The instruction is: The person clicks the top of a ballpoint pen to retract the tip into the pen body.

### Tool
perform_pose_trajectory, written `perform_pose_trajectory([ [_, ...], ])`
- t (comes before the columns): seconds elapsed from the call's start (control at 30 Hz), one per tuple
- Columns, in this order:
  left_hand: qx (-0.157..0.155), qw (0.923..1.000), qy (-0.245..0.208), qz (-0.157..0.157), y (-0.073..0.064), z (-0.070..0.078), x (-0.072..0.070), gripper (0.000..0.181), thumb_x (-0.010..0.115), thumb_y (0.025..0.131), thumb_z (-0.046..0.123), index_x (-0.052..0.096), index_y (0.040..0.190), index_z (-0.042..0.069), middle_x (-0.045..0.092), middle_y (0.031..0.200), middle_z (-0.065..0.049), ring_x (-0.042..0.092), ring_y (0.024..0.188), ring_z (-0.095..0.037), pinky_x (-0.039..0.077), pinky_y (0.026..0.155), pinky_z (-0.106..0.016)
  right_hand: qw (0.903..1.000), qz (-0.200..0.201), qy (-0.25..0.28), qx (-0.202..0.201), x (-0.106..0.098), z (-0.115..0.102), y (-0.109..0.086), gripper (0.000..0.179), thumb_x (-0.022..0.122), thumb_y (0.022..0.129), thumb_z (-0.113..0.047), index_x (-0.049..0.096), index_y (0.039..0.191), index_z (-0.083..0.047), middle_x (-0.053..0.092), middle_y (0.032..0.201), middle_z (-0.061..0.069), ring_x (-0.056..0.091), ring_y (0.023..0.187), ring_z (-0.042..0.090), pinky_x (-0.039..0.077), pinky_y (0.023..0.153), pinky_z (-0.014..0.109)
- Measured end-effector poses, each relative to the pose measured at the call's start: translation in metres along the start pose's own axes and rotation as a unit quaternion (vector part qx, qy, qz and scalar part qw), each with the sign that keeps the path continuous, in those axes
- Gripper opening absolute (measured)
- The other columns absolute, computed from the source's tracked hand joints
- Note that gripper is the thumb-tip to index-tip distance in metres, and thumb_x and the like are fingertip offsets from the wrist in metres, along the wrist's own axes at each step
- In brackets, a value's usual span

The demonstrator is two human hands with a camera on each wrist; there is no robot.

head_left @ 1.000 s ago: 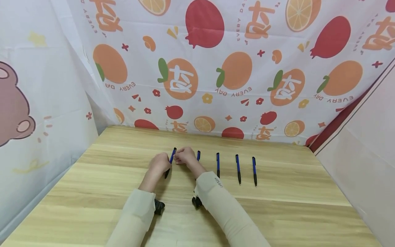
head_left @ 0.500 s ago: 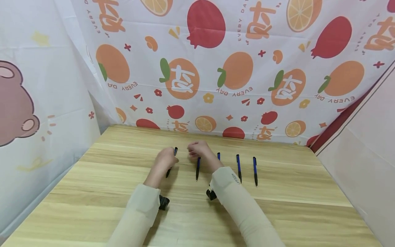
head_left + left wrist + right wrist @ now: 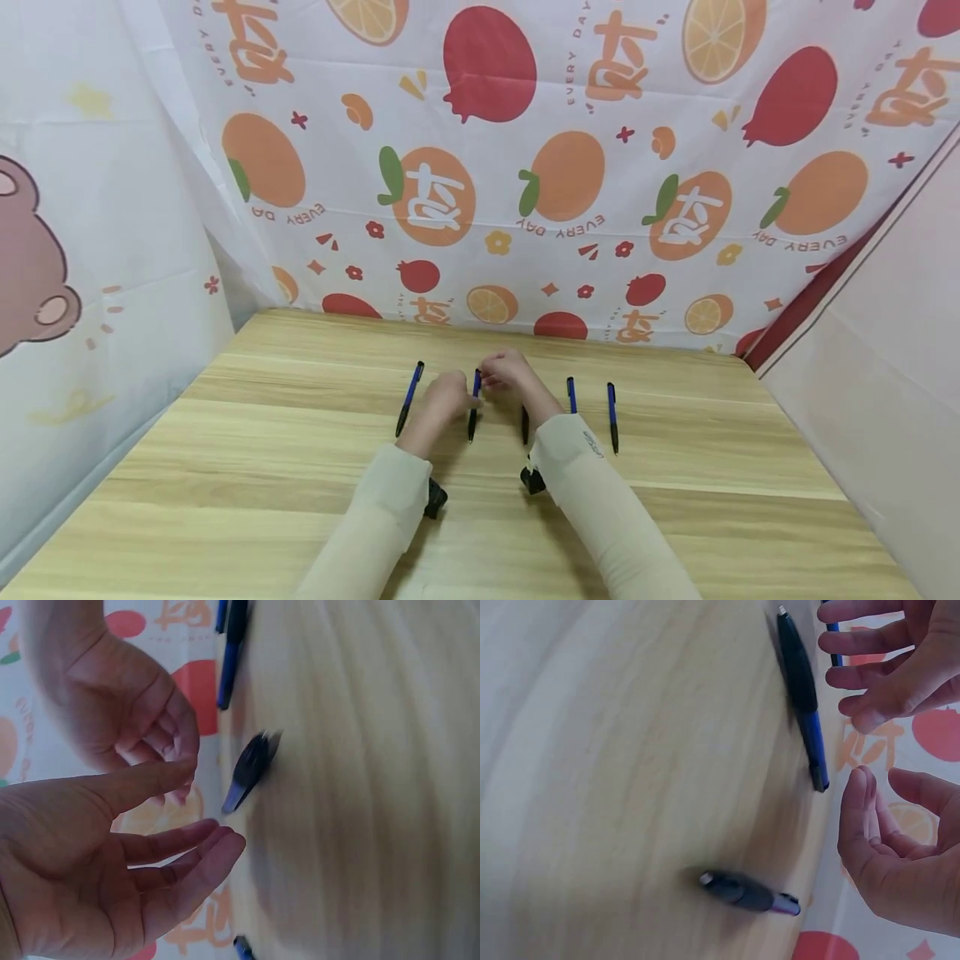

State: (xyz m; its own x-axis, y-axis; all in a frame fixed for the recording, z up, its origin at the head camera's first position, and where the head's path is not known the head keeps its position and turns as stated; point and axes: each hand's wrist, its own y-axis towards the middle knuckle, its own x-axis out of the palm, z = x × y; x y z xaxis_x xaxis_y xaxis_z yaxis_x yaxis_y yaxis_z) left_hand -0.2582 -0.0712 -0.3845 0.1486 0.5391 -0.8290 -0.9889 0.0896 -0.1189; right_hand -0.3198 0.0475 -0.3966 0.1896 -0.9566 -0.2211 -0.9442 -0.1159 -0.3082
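Observation:
Several blue pens with black grips lie in a row on the table. My left hand (image 3: 442, 398) hovers beside the second pen from the left (image 3: 472, 423), its thumb and fingers apart with nothing between them in the left wrist view. Just right of that pen's upper end is my right hand (image 3: 512, 372), fingers loosely bent and holding nothing. In the right wrist view a pen (image 3: 806, 712) lies on the wood near both hands. My right forearm partly covers the middle pen (image 3: 525, 427). The leftmost pen (image 3: 409, 400) lies slightly slanted, apart from my left hand.
Farther right lie two more pens, one partly behind the sleeve (image 3: 572, 393) and one fully visible (image 3: 612, 417). A fruit-print cloth (image 3: 495, 183) hangs behind the wooden table (image 3: 225, 467). Paler cloths stand at both sides.
My left hand has let go of the leftmost pen and moved right to the second one. My right hand has also shifted right, from beside the leftmost pen to beside the second.

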Motion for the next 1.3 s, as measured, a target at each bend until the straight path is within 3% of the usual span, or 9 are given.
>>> perform_pose_trajectory([
  [0.17,0.002,0.9999,-0.002,0.013,0.005,0.004,0.013,0.024,0.076,0.074,0.012,0.055,0.074,0.000,0.052,0.067,-0.007,0.047,0.058,-0.018,0.042,0.052,-0.028,0.9999,-0.004,0.012,0.009,-0.005,0.009,0.001,0.015,0.055,0.086,0.001,0.058,0.099,0.006,0.059,0.079,0.013,0.056,0.059,0.015,0.054,0.062,0.028],
  [0.27,0.004,0.9998,0.014,0.016,0.006,0.006,0.017,0.024,0.076,0.073,0.011,0.057,0.077,-0.002,0.056,0.070,-0.010,0.052,0.061,-0.020,0.047,0.056,-0.031,0.9998,-0.009,0.014,0.012,-0.007,0.013,0.002,0.015,0.055,0.087,0.000,0.058,0.099,0.007,0.059,0.077,0.012,0.056,0.058,0.015,0.054,0.063,0.029],
  [0.57,-0.005,0.9973,0.073,-0.010,0.015,0.006,0.024,0.019,0.072,0.077,0.011,0.061,0.084,-0.003,0.061,0.080,-0.013,0.057,0.070,-0.023,0.050,0.064,-0.033,0.9996,-0.010,0.021,0.017,-0.007,0.017,0.001,0.015,0.053,0.087,-0.002,0.057,0.099,0.006,0.058,0.074,0.010,0.056,0.057,0.015,0.054,0.064,0.030],
  [0.77,-0.013,0.9984,0.052,-0.020,0.017,0.005,0.024,0.021,0.072,0.077,0.011,0.061,0.086,-0.004,0.060,0.083,-0.015,0.057,0.072,-0.024,0.050,0.065,-0.033,0.9995,-0.015,0.022,0.020,-0.008,0.020,0.001,0.013,0.053,0.087,-0.004,0.059,0.095,0.005,0.059,0.073,0.010,0.056,0.057,0.015,0.054,0.064,0.030],
  [0.9,-0.013,0.9997,0.020,-0.003,0.017,0.004,0.023,0.019,0.071,0.077,0.011,0.058,0.082,-0.002,0.058,0.079,-0.014,0.055,0.068,-0.025,0.049,0.061,-0.033,0.9985,-0.016,0.041,0.031,-0.008,0.024,0.004,0.011,0.052,0.086,-0.003,0.058,0.090,0.005,0.060,0.075,0.011,0.058,0.056,0.015,0.054,0.060,0.027],
  [1.07,0.001,0.9998,-0.005,0.019,0.015,0.004,0.023,0.020,0.069,0.079,0.012,0.057,0.085,-0.003,0.058,0.080,-0.015,0.056,0.069,-0.027,0.049,0.061,-0.034,0.9935,-0.023,0.099,0.050,-0.008,0.026,0.007,0.021,0.049,0.091,-0.007,0.059,0.100,0.008,0.061,0.080,0.012,0.060,0.058,0.016,0.054,0.061,0.026],
  [1.3,0.024,0.9994,0.007,0.022,0.015,0.003,0.021,0.023,0.071,0.078,0.011,0.055,0.088,-0.003,0.056,0.075,-0.011,0.055,0.068,-0.025,0.048,0.061,-0.035,0.9835,-0.024,0.164,0.072,-0.009,0.016,0.009,0.027,0.051,0.094,-0.012,0.057,0.111,0.008,0.060,0.076,0.009,0.058,0.055,0.013,0.053,0.057,0.022],
])
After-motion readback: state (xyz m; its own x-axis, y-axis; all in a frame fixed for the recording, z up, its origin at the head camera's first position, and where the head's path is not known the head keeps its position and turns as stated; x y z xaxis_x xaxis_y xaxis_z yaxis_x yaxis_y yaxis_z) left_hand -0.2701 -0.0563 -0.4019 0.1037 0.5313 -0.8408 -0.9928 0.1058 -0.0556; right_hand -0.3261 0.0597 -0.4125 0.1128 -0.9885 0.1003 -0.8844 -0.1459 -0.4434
